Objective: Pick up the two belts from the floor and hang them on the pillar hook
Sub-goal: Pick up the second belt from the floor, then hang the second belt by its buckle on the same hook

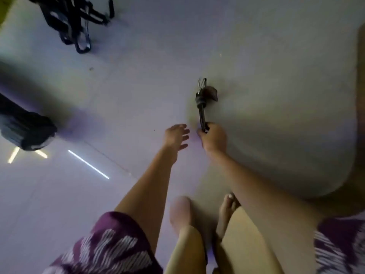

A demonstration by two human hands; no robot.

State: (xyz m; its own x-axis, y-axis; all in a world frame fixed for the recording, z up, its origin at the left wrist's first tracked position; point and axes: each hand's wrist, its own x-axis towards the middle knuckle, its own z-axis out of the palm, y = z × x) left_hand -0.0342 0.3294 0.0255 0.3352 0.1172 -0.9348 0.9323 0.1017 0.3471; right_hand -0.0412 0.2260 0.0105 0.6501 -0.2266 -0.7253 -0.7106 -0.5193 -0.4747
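Note:
My right hand (214,138) is closed around dark belts (202,107) that hang down from it toward the pale floor (266,76). Their lower ends bunch at a brownish coil with a metal buckle (207,91). I cannot tell whether one or two belts are in the grip. My left hand (175,135) hovers just left of the right hand, fingers spread, holding nothing. No pillar hook shows in this view.
A tangle of black straps (75,22) lies on the floor at the top left. A dark bulky object (25,129) sits at the left edge. My bare feet (181,212) stand below. A brown edge (360,115) runs down the right side.

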